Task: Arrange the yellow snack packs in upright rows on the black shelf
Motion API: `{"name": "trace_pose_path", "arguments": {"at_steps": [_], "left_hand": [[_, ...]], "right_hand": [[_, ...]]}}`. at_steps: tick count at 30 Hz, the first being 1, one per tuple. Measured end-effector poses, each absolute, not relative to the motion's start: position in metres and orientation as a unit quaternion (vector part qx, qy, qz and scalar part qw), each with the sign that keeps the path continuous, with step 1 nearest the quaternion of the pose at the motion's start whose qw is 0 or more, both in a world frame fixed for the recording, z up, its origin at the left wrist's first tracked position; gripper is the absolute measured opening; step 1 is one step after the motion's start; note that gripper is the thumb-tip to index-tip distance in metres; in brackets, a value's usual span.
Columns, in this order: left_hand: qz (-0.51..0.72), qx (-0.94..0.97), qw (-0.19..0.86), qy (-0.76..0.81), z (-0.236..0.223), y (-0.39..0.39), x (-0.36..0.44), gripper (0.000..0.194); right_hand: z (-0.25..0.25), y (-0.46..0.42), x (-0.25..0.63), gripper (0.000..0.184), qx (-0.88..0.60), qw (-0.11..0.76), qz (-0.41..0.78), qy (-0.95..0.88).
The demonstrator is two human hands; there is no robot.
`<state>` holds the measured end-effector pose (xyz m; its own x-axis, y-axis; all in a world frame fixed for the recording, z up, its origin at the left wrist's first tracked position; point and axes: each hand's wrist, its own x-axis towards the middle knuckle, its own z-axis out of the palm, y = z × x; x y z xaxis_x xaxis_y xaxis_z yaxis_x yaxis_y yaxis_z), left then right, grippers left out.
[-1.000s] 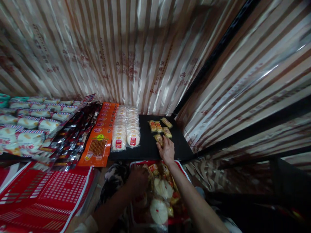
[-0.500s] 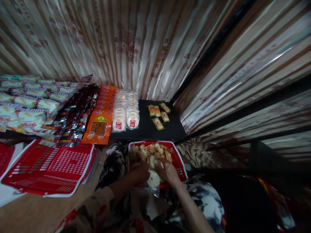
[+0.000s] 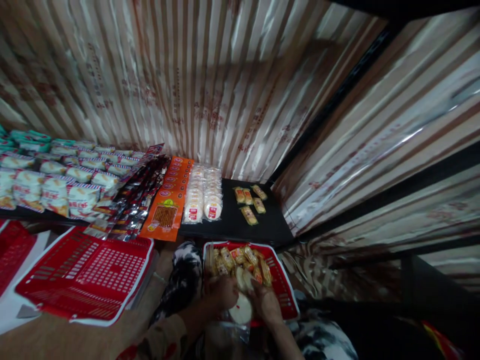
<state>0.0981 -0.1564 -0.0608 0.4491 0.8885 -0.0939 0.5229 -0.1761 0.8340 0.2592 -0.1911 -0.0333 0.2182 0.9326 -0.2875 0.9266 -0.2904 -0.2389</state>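
Observation:
A red basket [image 3: 283, 280] with a white rim sits low in front of me and holds several small packets of golden snacks [image 3: 247, 255]. Over its near side, my left hand [image 3: 225, 292] is closed at the left edge of a pack of round white rice crackers [image 3: 240, 309] in clear wrapping. My right hand [image 3: 265, 301] is closed on the other side of this pack, fingers bent inward. The clear wrapper hangs below the hands. Some fingertips are hidden or blurred.
A black shelf [image 3: 232, 231] carries several loose golden snack packets [image 3: 248, 215], rice cracker packs [image 3: 203, 195], an orange bag [image 3: 165, 210], dark glossy packets [image 3: 137, 200] and white snack bags [image 3: 82, 197]. Another red basket [image 3: 101, 270] lies left. Striped curtain [image 3: 187, 90] hangs behind.
The camera view has shifted, so shelf and baskets appear lower and slightly to the right. Both hands stay together over the basket with the rice cracker pack.

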Motion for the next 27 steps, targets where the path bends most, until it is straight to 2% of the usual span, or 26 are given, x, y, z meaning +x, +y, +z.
{"name": "trace_pose_path", "arguments": {"at_steps": [5,12,14,18,22,27], "left_hand": [[0.207,0.752,0.393,0.486,-0.052,-0.154,0.097,0.039],[0.286,0.705,0.454,0.463,-0.030,-0.148,0.091,0.067],[0.329,0.681,0.468,0.457,-0.021,-0.144,0.087,0.065],[0.362,0.633,0.485,0.483,-0.006,-0.133,0.078,0.043],[0.358,0.553,0.532,0.532,-0.001,-0.128,0.070,0.022],[0.414,0.452,0.592,0.523,0.004,-0.127,0.066,0.021]], "right_hand": [[-0.007,-0.191,0.256,0.041,-0.741,0.084,0.269,-0.609],[0.041,-0.181,0.250,0.040,-0.713,0.167,0.246,-0.635],[0.056,-0.175,0.244,0.039,-0.688,0.177,0.283,-0.644],[0.079,-0.162,0.233,0.036,-0.645,0.192,0.336,-0.659],[0.087,-0.152,0.225,0.040,-0.629,0.262,0.391,-0.618],[0.084,-0.146,0.214,0.052,-0.603,0.352,0.492,-0.521]]}}
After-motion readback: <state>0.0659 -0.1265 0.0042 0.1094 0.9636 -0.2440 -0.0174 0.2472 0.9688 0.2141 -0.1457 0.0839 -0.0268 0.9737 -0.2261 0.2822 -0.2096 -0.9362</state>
